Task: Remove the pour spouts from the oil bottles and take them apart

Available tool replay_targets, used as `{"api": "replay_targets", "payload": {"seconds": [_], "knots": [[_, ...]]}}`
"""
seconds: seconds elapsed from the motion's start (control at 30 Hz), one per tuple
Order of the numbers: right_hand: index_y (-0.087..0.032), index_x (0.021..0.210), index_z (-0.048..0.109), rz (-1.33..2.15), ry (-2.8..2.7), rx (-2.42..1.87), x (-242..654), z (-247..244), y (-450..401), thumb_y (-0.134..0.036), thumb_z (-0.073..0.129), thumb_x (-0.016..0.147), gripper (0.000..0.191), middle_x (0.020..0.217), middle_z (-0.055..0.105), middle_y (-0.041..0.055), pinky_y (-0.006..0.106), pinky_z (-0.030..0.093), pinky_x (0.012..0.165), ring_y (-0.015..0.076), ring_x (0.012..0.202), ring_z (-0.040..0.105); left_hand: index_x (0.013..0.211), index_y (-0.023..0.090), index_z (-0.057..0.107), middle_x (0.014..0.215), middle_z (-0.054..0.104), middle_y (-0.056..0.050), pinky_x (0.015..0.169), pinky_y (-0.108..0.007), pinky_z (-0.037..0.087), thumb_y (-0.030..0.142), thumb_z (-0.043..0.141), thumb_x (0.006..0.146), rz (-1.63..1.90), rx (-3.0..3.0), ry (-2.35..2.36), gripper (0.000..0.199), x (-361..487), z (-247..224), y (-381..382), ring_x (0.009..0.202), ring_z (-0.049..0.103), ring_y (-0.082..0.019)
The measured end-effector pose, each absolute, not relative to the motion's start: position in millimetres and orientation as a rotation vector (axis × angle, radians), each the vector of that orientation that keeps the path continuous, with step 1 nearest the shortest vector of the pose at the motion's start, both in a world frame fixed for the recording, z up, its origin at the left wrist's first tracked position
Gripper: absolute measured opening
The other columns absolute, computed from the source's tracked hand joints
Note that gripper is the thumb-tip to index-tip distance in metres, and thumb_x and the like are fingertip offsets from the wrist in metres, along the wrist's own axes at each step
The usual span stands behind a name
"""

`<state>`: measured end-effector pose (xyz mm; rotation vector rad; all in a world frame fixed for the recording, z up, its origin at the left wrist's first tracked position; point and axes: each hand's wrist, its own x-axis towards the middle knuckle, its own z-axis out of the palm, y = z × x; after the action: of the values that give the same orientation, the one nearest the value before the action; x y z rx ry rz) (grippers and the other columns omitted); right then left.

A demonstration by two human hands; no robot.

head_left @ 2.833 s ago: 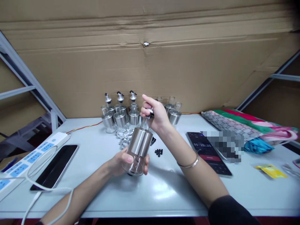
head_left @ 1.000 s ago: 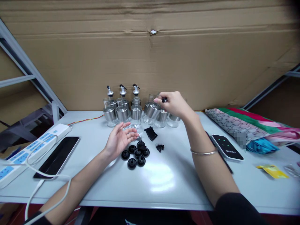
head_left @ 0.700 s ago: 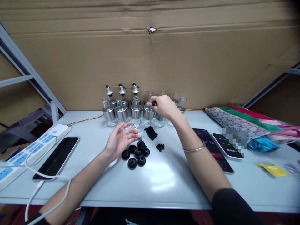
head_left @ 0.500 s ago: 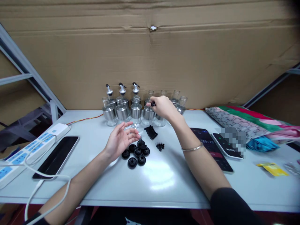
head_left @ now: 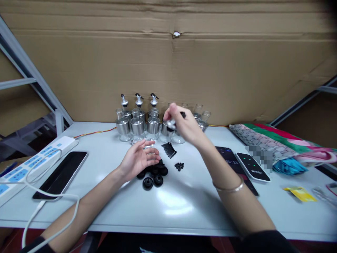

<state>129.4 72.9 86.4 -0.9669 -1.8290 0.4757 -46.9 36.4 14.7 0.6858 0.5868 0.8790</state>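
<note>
My right hand (head_left: 184, 126) is raised just in front of the bottle row, fingers closed on a small silver and black pourer spout (head_left: 172, 123), blurred by motion. Behind it a cluster of glass bottles with steel sleeves (head_left: 137, 124) stands against the cardboard wall; three at the back carry pourer spouts (head_left: 138, 99). My left hand (head_left: 139, 160) hovers palm-up and open, holding nothing, over several round black stoppers (head_left: 154, 177) on the table. A black ribbed strip (head_left: 169, 150) and a little heap of tiny black rings (head_left: 179, 166) lie between my hands.
A white power strip (head_left: 39, 161) with a trailing cable (head_left: 47, 211) and a dark phone (head_left: 61, 174) lie at the left. Two phones (head_left: 251, 165) lie at the right beside a patterned fabric bag (head_left: 273, 142), with a yellow packet (head_left: 300, 193) further right. The cardboard wall (head_left: 210, 70) closes the back.
The bottle that both hands held 2.8 s ago now stands in the back row. My right hand has pulled back from the bottles with the spout. My left hand has shifted over the stoppers.
</note>
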Motion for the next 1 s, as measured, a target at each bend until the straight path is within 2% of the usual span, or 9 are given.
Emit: {"api": "replay_targets", "payload": {"seconds": [0.1, 0.23, 0.3, 0.4, 0.5, 0.6, 0.73, 0.9, 1.0], "knots": [[-0.020, 0.067, 0.047, 0.585, -1.860, -0.878, 114.4, 71.3, 46.9, -0.053, 0.041, 0.090, 0.041, 0.065, 0.050, -0.0019, 0.024, 0.034, 0.059, 0.0116, 0.063, 0.046, 0.098, 0.011, 0.057, 0.086, 0.067, -0.012, 0.072, -0.032, 0.050, 0.036, 0.049, 0.085, 0.693, 0.722, 0.518, 0.030, -45.2, 14.1, 30.1, 0.077, 0.066, -0.023], [-0.020, 0.069, 0.052, 0.741, -1.950, -0.952, 113.3, 33.0, 32.6, -0.038, 0.057, 0.084, 0.025, 0.066, 0.054, -0.0026, 0.023, 0.036, 0.059, 0.0115, 0.061, 0.048, 0.087, 0.008, 0.061, 0.086, 0.068, -0.013, 0.078, -0.032, 0.048, 0.021, 0.058, 0.074, 0.593, 0.809, 0.479, 0.019, -43.0, 8.1, 24.7, 0.082, 0.067, -0.023], [-0.020, 0.073, 0.056, 0.683, -1.987, -0.958, 120.4, 17.2, 32.1, -0.034, 0.060, 0.083, 0.018, 0.071, 0.058, -0.0011, 0.024, 0.039, 0.061, 0.0126, 0.065, 0.051, 0.092, 0.011, 0.059, 0.083, 0.068, -0.009, 0.076, -0.030, 0.048, 0.017, 0.059, 0.072, 0.617, 0.851, 0.536, 0.020, -41.9, 4.7, 24.4, 0.077, 0.067, -0.020], [-0.020, 0.082, 0.061, 0.576, -2.006, -0.954, 132.8, 6.5, 32.4, -0.030, 0.056, 0.087, 0.013, 0.078, 0.062, 0.0018, 0.025, 0.042, 0.064, 0.0138, 0.070, 0.055, 0.101, 0.015, 0.056, 0.081, 0.065, -0.005, 0.067, -0.025, 0.048, 0.021, 0.062, 0.076, 0.637, 0.935, 0.634, 0.026, -39.9, 3.6, 24.1, 0.065, 0.063, -0.012], [-0.018, 0.088, 0.062, 0.475, -2.053, -0.873, 140.6, 8.4, 29.1, -0.028, 0.052, 0.090, 0.014, 0.081, 0.064, 0.0035, 0.025, 0.043, 0.064, 0.0133, 0.071, 0.056, 0.100, 0.016, 0.054, 0.073, 0.061, 0.000, 0.058, -0.020, 0.045, 0.022, 0.066, 0.075, 0.687, 0.982, 0.668, 0.028, -38.4, 7.6, 22.6, 0.057, 0.057, -0.007], [-0.016, 0.096, 0.061, 0.490, -2.111, -0.815, 143.7, 14.3, 22.7, -0.030, 0.055, 0.088, 0.017, 0.080, 0.064, 0.0028, 0.023, 0.044, 0.062, 0.0118, 0.067, 0.054, 0.091, 0.014, 0.054, 0.066, 0.059, 0.001, 0.051, -0.018, 0.043, 0.025, 0.067, 0.070, 0.742, 0.959, 0.656, 0.027, -38.7, 12.3, 22.4, 0.052, 0.054, -0.007], [-0.015, 0.099, 0.060, 0.492, -2.171, -0.766, 144.2, 17.4, 16.9, -0.037, 0.058, 0.086, 0.026, 0.076, 0.061, 0.0016, 0.023, 0.045, 0.061, 0.0116, 0.066, 0.054, 0.080, 0.014, 0.052, 0.052, 0.057, 0.002, 0.040, -0.016, 0.038, 0.032, 0.063, 0.068, 0.698, 0.943, 0.624, 0.024, -40.8, 13.6, 25.2, 0.041, 0.051, -0.008], [-0.014, 0.104, 0.057, 0.258, -2.307, -0.690, 141.1, 12.8, 16.1, -0.052, 0.057, 0.083, 0.043, 0.082, 0.064, 0.0057, 0.027, 0.046, 0.064, 0.0152, 0.071, 0.057, 0.076, 0.015, 0.050, 0.043, 0.053, 0.004, 0.030, -0.014, 0.025, 0.041, 0.056, 0.073, 0.633, 0.998, 0.654, 0.026, -40.5, 12.5, 23.8, 0.029, 0.045, -0.008], [-0.014, 0.102, 0.057, 0.125, -2.356, -0.668, 138.6, 9.5, 15.8, -0.056, 0.053, 0.082, 0.046, 0.084, 0.065, 0.0077, 0.028, 0.046, 0.065, 0.0173, 0.075, 0.059, 0.068, 0.017, 0.044, 0.036, 0.049, 0.006, 0.029, -0.013, 0.024, 0.041, 0.055, 0.073, 0.640, 1.048, 0.686, 0.027, -39.6, 12.1, 21.5, 0.026, 0.043, -0.008]]}}
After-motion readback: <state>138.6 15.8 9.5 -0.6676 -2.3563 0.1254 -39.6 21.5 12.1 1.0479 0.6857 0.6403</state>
